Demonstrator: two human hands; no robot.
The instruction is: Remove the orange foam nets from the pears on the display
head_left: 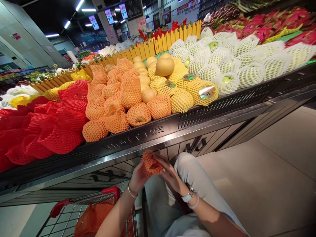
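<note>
An orange foam fruit net is held between both hands above my lap, in front of the display stand. Its mouth gapes toward me; whether a fruit sits inside I cannot tell. My left hand closes on the net's left side. From the right, my right hand grips its rim with fingers bent over it. Beyond the hands, pears in orange foam nets lie piled on the stand. Several bare round tan pears rest among them and beside pears in yellow nets.
The display's black front rail and metal edge run across, just beyond my hands. Red-netted fruit lies left, white-netted fruit right. At lower left stands a wire basket with red corners, holding orange foam nets. My knees are below.
</note>
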